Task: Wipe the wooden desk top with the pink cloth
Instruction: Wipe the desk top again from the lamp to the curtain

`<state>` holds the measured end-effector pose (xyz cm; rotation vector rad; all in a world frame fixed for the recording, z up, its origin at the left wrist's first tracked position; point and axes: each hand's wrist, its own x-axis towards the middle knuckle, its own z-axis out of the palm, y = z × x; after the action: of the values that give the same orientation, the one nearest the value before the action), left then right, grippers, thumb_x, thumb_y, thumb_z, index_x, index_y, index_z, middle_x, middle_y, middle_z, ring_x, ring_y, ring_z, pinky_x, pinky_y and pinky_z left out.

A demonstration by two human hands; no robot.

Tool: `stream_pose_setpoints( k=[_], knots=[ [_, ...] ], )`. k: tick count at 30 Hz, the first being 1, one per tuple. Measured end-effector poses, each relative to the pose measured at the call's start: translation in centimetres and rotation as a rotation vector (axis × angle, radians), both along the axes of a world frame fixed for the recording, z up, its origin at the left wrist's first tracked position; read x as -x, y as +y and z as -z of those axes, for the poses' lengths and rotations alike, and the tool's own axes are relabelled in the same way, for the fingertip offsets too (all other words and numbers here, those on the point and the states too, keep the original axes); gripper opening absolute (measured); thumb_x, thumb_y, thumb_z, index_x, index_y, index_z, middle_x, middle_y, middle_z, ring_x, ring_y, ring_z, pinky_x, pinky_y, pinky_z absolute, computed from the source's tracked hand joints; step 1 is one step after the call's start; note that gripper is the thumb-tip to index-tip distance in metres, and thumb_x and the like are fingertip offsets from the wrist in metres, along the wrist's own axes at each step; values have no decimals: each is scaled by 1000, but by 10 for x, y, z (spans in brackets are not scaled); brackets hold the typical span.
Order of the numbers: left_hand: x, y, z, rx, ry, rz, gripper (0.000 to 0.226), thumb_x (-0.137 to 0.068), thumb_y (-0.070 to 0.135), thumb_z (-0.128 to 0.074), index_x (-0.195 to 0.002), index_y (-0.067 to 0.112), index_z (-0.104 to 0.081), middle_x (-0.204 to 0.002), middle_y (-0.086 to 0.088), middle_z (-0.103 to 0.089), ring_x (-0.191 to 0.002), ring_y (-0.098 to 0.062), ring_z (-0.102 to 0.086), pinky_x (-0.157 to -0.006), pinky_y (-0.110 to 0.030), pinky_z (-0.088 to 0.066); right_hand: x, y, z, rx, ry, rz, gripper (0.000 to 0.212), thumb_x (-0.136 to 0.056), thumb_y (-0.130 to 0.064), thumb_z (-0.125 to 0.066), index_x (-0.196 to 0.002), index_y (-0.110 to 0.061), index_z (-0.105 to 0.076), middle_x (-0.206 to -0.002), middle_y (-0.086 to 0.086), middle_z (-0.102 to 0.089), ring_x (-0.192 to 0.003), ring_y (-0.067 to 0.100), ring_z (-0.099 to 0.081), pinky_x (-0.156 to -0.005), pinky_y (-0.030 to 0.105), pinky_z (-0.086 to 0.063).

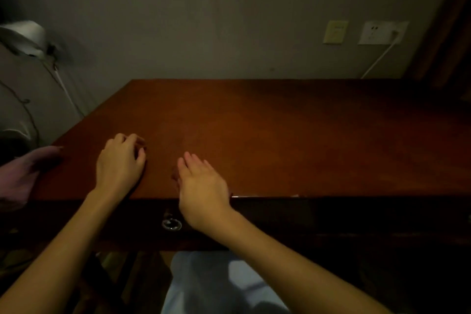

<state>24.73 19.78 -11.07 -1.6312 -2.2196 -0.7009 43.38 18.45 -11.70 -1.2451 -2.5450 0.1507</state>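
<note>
Right hand (201, 183) flat-fingered, left hand (119, 163) loosely curled, both empty over the desk (280, 135); left should first bunch the pink cloth (23, 173) nearby.

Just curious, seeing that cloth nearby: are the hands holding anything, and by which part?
Nothing is held. The left hand and right hand are empty over the desk; the pink cloth lies untouched at its left edge.
</note>
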Motion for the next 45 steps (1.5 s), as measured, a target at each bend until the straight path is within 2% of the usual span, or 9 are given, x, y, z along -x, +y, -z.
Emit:
stream_pose_setpoints(
  k=[5,14,18,24,28,32,35,38,45],
  knots=[
    [1,-2,-2,-8,-5,14,19,-91,16,-54,-107,11,-63,-102,-15,-57,-96,-34,-55,-70,-43,-46,-62,21,-4,56,26,81,47,-103,-27,-27,-149,-17,-25,-158,1,-15,-145,15,-16,-115,27,-14],
    [0,1,0,10,-8,11,18,-91,17,-54,-106,12,-63,-102,-14,-57,-98,-33,-54,-72,-43,-49,-341,81,-2,57,51,884,44,-100,-25,-30,-137,-5,-41,-148,16,-35,-137,31,-31,-112,46,-27],
    [-5,7,2,21,-4,14,19,-91,17,-55,-107,12,-63,-104,-13,-58,-99,-33,-54,-71,-42,-50,-265,76,1,-7,22,823,45,-99,-25,-31,-142,-11,-36,-153,9,-29,-138,26,-30,-112,41,-28],
    [-13,12,-1,26,-18,27,19,-91,18,-54,-108,14,-62,-106,-12,-58,-100,-30,-53,-73,-40,-48,-33,18,-4,12,10,181,50,-102,-23,-29,-150,-14,-19,-159,4,-13,-145,19,-15,-117,30,-10],
    [-12,10,-1,6,-70,45,18,-90,19,-54,-106,16,-63,-104,-10,-57,-100,-29,-53,-74,-40,-48,-2,19,2,49,6,-96,49,-102,-26,-30,-149,-13,-23,-158,5,-16,-145,18,-14,-117,30,-10],
    [-6,2,-1,-5,-104,81,20,-92,20,-54,-111,20,-60,-107,-4,-57,-101,-22,-53,-73,-34,-47,-94,120,-4,75,45,192,40,-100,-23,-35,-140,-19,-41,-150,5,-36,-136,24,-36,-109,35,-30],
    [13,-11,-5,-17,-64,44,24,-90,21,-57,-115,21,-58,-110,-5,-55,-103,-23,-52,-74,-35,-47,-171,195,-15,114,-57,564,45,-102,-26,-29,-144,-11,-35,-154,9,-27,-140,25,-28,-113,39,-28],
    [49,-25,-12,-51,4,-76,33,-85,17,-64,-117,15,-59,-112,-13,-55,-103,-32,-53,-78,-42,-47,-146,219,-21,116,-8,738,49,-101,-32,-27,-146,-12,-29,-154,9,-25,-139,28,-29,-112,44,-31],
    [105,-56,-17,206,-81,-486,71,-81,46,-67,-138,15,-39,-136,-22,-39,-125,-41,-38,-100,-56,-32,109,104,-1,53,-5,-111,51,-102,-30,-29,-149,-13,-22,-158,6,-17,-144,21,-18,-116,33,-14]
  ],
)
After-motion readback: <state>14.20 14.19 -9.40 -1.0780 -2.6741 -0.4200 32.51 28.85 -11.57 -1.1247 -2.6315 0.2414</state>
